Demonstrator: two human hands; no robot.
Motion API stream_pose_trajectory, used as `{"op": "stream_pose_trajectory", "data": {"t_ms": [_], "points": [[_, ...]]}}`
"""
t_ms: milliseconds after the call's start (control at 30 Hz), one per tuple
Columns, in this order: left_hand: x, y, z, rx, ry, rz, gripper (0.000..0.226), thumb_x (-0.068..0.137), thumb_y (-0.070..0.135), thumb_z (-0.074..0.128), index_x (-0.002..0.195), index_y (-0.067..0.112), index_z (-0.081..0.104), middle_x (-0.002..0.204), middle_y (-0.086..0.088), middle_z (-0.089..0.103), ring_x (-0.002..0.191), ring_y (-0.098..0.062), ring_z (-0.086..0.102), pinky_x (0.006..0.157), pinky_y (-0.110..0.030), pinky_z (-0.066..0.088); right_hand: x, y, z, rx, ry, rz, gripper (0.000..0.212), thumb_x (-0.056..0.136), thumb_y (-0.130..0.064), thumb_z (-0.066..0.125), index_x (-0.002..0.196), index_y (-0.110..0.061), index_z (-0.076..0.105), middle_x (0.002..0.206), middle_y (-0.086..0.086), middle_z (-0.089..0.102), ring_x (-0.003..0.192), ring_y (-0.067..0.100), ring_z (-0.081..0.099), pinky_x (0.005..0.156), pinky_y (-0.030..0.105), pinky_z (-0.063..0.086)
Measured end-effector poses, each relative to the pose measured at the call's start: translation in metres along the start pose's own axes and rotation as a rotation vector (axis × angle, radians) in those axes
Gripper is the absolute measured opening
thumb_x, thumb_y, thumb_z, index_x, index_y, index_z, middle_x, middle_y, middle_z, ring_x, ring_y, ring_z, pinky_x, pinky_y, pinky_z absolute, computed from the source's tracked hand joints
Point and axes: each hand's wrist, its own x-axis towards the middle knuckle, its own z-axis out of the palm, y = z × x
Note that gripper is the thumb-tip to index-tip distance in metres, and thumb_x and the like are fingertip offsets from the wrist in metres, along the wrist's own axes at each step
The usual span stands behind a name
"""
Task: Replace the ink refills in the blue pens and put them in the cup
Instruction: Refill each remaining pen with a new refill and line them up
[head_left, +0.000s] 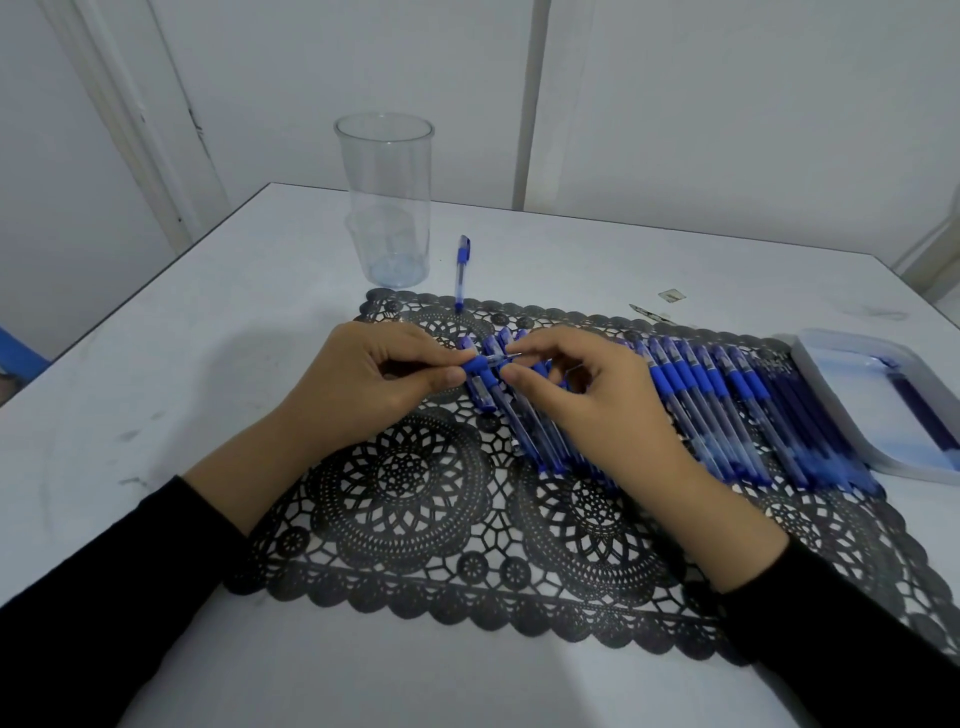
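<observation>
My left hand (363, 379) pinches the blue grip section of a pen (479, 365) above the black lace mat (441, 519). My right hand (587, 395) pinches the thin tip end of the same pen between thumb and forefinger. Under and to the right of my hands lies a row of several blue pens (696, 395) side by side on the mat. A clear plastic cup (384, 202) stands upright behind the mat with nothing in it. One capped blue pen (462, 270) lies alone just right of the cup.
A white tray (831, 395) holding dark blue refills (924, 410) sits at the mat's right end. Small scraps (670, 296) lie on the white table (208, 322) behind the pens. The table's left edge runs diagonally past the cup.
</observation>
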Motion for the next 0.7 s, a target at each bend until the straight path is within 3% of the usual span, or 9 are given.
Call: {"op": "stream_pose_trajectory", "data": {"t_ms": [167,300,433,700], "points": [[0.000,-0.001,0.002,-0.005,-0.016,0.003,0.029,0.078,0.027,0.074,0.107,0.024,0.074,0.084,0.006,0.075,0.073,-0.011,0.068,0.068,-0.019,0.053,0.003,0.001,-0.002,0.201,-0.036,0.119,0.005,0.085,-0.018,0.075,0.090,-0.017,0.074,0.072,-0.012,0.064,0.063,0.006,0.048,0.058,0.019,0.043],[0.000,-0.001,0.001,-0.030,0.017,0.004,0.029,0.077,0.026,0.073,0.106,0.028,0.072,0.091,0.013,0.074,0.076,-0.003,0.068,0.070,-0.012,0.049,0.007,0.000,-0.013,0.410,0.016,0.269,0.005,0.084,-0.012,0.073,0.089,-0.012,0.071,0.075,-0.006,0.066,0.068,0.004,0.057,0.067,0.015,0.049],[0.001,-0.002,0.001,-0.024,0.034,-0.003,0.029,0.078,0.027,0.073,0.106,0.029,0.072,0.093,0.016,0.074,0.078,-0.005,0.069,0.073,-0.014,0.052,0.011,0.003,-0.023,0.648,0.052,0.363,0.004,0.085,-0.008,0.067,0.088,-0.010,0.065,0.077,-0.002,0.065,0.069,0.007,0.056,0.064,0.022,0.044],[0.001,-0.006,-0.001,-0.019,0.062,-0.033,0.028,0.078,0.022,0.075,0.106,0.027,0.073,0.090,0.020,0.074,0.078,-0.001,0.068,0.073,-0.013,0.051,0.019,0.012,-0.046,0.924,0.264,0.421,0.007,0.091,-0.007,0.061,0.088,-0.012,0.063,0.080,-0.002,0.068,0.067,0.008,0.055,0.059,0.021,0.042]]}}
